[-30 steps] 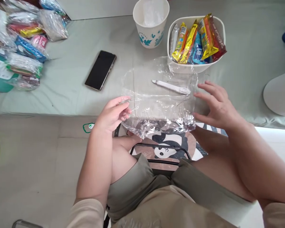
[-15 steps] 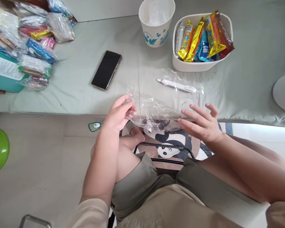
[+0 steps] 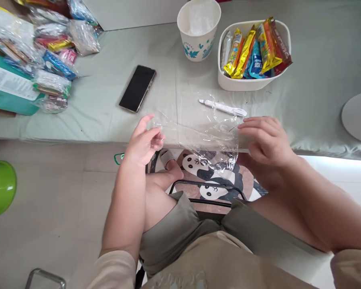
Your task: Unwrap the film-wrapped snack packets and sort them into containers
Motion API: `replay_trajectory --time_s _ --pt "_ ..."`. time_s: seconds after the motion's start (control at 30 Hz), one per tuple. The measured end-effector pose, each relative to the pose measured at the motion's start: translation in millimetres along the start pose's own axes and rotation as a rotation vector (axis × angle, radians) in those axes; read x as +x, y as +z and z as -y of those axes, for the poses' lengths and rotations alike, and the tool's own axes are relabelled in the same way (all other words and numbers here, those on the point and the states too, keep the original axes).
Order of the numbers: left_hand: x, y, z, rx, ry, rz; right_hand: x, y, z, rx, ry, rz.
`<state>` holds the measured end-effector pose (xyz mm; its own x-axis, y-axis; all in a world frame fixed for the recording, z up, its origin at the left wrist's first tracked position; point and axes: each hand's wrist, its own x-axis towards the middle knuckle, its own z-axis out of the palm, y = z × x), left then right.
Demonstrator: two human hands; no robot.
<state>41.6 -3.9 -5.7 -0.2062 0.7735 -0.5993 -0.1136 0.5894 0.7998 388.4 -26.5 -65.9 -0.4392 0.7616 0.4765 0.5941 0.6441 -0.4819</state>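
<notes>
A: What lay at the left?

B: A heap of packed bags, then a dark phone lying flat on the table.

A: And the hands?

B: The left hand pinched the left edge of a clear plastic bag. The right hand had its fingers folded onto the bag's right edge. The film therefore stretched between the 2 hands across the table's near edge, with a white pen just behind it.

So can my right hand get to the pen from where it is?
Probably yes. The pen lies on the table just past the right hand, nothing solid between. That hand seems to grip the clear bag, though, and its film may partly cover the pen.
</notes>
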Motion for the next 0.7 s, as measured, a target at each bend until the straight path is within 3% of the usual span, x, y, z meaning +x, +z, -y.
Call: replay_trajectory --time_s 0.07,0.13,0.23,0.33,0.4,0.43,0.47,0.53,0.6,0.63,0.7 --pt "-4 0.1 -1 0.02 -0.023 0.002 -8 2 -4 -0.109 -0.062 0.124" --pt "-8 0.7 -2 0.033 -0.031 -0.004 -12 9 -2 -0.186 -0.077 0.152" --pt "-14 -2.7 -4 0.065 -0.012 0.008 -10 22 11 -0.203 -0.16 0.001" --pt "-17 -20.9 -2 0.243 0.013 0.0 2 30 25 -0.068 -0.26 -0.109" --pt "-15 -41.3 3 0.391 0.154 -0.095 9 31 30 0.038 -0.249 -0.105" --pt "-13 -52.0 7 0.44 0.336 -0.152 12 30 30 0.085 -0.233 -0.108" --pt "-11 -61.5 11 0.512 0.529 -0.117 14 29 30 0.123 -0.211 -0.109" --pt "-7 -72.8 17 0.645 0.783 0.08 17 27 29 0.175 -0.16 -0.105" --pt "-5 -70.8 21 0.766 0.876 0.257 18 25 28 0.202 -0.09 -0.108" --pt "-4 -65.4 22 0.803 0.891 0.276 18 24 28 0.207 -0.047 -0.105" --pt "-2 -50.6 21 0.778 0.909 0.179 19 22 29 0.219 0.038 -0.108"
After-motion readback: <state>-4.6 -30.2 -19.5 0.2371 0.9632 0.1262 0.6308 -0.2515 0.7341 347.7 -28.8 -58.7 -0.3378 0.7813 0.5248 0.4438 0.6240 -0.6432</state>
